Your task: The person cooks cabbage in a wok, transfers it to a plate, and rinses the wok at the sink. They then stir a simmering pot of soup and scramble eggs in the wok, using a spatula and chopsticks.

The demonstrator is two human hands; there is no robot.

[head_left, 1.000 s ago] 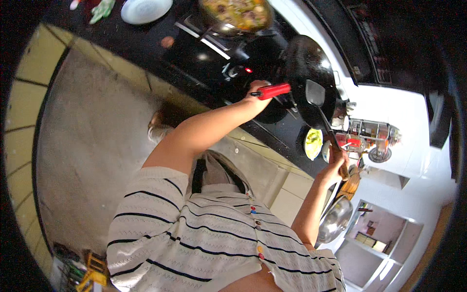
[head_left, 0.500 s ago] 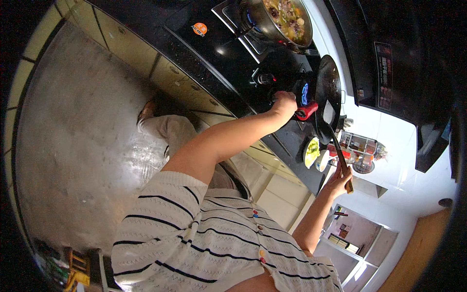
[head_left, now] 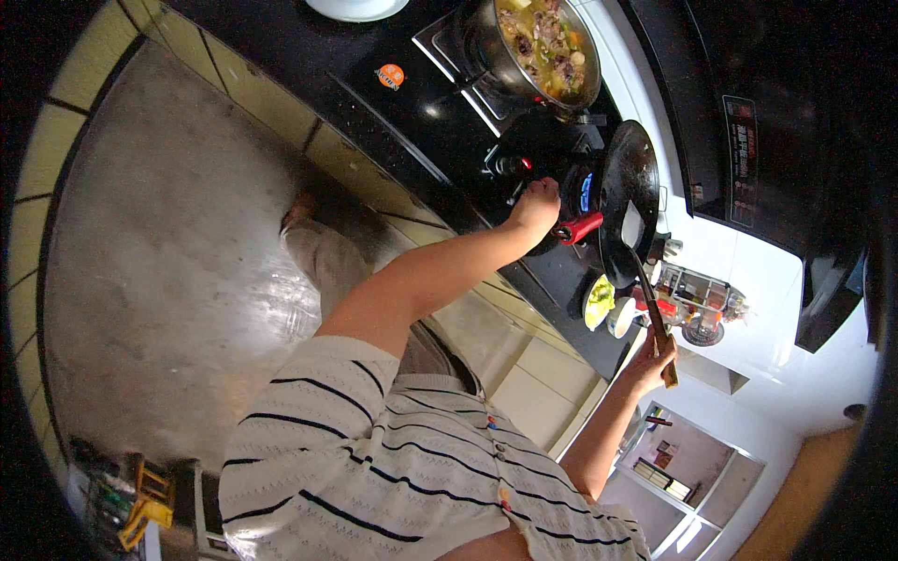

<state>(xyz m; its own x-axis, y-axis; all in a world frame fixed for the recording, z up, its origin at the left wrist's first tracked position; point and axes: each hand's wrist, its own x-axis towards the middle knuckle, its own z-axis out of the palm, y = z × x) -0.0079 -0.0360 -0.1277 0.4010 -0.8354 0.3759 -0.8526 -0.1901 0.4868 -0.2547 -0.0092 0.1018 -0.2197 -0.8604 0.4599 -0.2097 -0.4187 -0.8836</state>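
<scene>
My right hand (head_left: 652, 363) is wrapped round the handle of a spatula (head_left: 659, 318). The spatula's pale flat blade rests inside a black wok (head_left: 629, 173), which tilts away in this view. My left hand (head_left: 538, 208) is closed at the stove's front, its fingers on a dark stove knob (head_left: 516, 193) that they mostly hide. Just beside that hand, not held by it, is the wok's red handle (head_left: 580, 227). A blue flame (head_left: 586, 194) burns under the wok. No food can be made out in the wok.
A metal pan (head_left: 552, 56) of meat stew in yellowish broth stands on the other burner. Green vegetables fill a bowl (head_left: 599, 301), with a white bowl (head_left: 620, 316) beside it. A rack (head_left: 694, 288) of jars is against the wall. A black range hood (head_left: 748, 112) overhangs the stove.
The view has shifted slightly, bringing a white dish in at the top. My left hand stays at the knob, and the flame looks narrower. The spatula remains in the wok.
</scene>
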